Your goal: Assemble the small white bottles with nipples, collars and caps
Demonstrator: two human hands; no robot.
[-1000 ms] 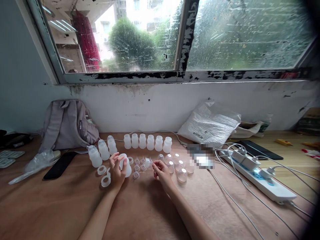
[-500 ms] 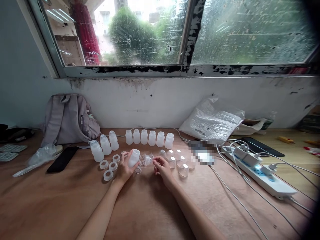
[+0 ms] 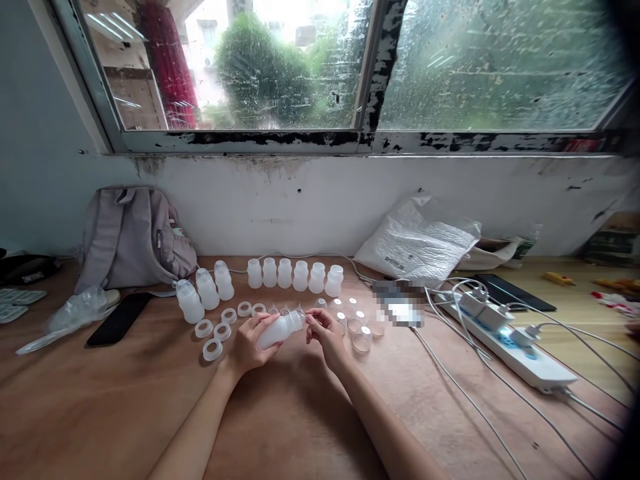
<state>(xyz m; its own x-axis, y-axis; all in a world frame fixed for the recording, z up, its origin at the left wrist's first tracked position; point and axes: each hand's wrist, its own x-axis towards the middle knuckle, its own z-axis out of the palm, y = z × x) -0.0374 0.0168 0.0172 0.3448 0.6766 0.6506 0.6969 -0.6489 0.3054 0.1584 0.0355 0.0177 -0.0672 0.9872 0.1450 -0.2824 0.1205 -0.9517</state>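
My left hand (image 3: 254, 343) is wrapped round a frosted baby bottle (image 3: 276, 331), which lies tilted with its mouth to the right. At that mouth is a clear, nipple-like piece (image 3: 297, 317), pinched by the fingertips of my right hand (image 3: 324, 332); its exact shape is partly hidden. Behind the held bottle, small clear nipples (image 3: 273, 309) stand on the table. Several white collar rings (image 3: 213, 350) lie left of my left hand. Clear dome caps (image 3: 361, 340) stand just right of my right hand.
Several open frosted bottles (image 3: 301, 277) stand in a row at the back. Three capped bottles (image 3: 189, 302) stand at left, near a grey backpack (image 3: 135, 233). A white power strip (image 3: 520, 353) with cables and a silvery plastic bag (image 3: 420, 240) lie at right.
The bottle in my left hand has tipped from near upright to pointing right. The clear piece in my right hand now meets its mouth. The view has shifted slightly.
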